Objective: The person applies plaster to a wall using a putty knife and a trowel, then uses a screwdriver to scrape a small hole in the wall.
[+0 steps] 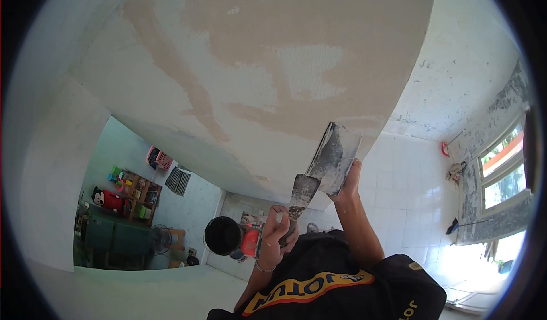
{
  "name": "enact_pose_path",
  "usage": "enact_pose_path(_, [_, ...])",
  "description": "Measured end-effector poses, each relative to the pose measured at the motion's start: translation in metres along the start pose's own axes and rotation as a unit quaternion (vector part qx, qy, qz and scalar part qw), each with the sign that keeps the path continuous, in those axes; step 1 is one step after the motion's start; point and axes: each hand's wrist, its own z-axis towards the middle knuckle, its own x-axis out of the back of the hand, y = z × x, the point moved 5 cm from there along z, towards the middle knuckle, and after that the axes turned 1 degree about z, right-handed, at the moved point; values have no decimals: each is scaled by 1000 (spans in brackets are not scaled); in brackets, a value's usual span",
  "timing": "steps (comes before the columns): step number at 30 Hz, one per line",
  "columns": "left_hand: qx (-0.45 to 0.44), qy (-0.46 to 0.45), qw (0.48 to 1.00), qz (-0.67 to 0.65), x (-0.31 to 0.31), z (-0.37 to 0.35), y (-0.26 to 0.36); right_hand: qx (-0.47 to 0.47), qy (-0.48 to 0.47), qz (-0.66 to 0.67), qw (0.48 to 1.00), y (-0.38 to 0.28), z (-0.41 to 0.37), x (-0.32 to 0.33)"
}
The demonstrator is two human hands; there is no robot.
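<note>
My left hand (276,237) is wrapped round the handle of a putty knife (304,192), its blade smeared with filler and pointing up. My right hand (348,182) grips a wide rectangular steel trowel (337,157) from its lower right side, with pale filler on its face and edges. The knife's blade tip overlaps the trowel's lower left edge in this view. Above both tools spreads a wall (256,92) with beige filler patches over paler paint.
A black bucket (222,235) stands below left, beside a red object (249,243). Through an opening at left are a green cabinet (117,237), shelves (141,192) and a fan (161,238). A window (502,169) and white tiled surface (407,189) lie right.
</note>
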Motion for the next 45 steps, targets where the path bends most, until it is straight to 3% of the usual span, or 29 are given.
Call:
enact_pose_path(2, [-31,26,998,54,4,-1,1,3,0,-7,1000,0,-4,-2])
enact_pose_path(11, [-12,23,999,21,0,-5,6,41,15,-125,991,-2,-16,-7])
enact_pose_path(19, [-2,13,1000,17,-8,10,16,58,102,-155,981,1,-27,3])
enact_pose_path(22, [4,6,1000,9,-11,19,17,42,22,-184,982,-2,-27,0])
enact_pose_path(29, [37,-40,998,-20,-16,38,30,80,60,-256,962,-8,-33,-6])
enact_pose_path(31, [15,-44,999,-29,-17,40,41,49,24,-282,958,-7,-36,9])
enact_pose_path(35, [-70,-47,996,3,-22,28,58,-41,21,-179,983,-13,-42,32])
enact_pose_path(37, [-81,-66,995,10,-22,21,59,-84,-175,12,981,-12,-33,-11])
enact_pose_path(39, [-25,-104,994,-4,-25,9,48,-37,-139,25,989,-18,-19,-11])
enact_pose_path(45, [58,-95,994,5,-17,-16,11,-32,-229,41,972,-26,-6,-32])
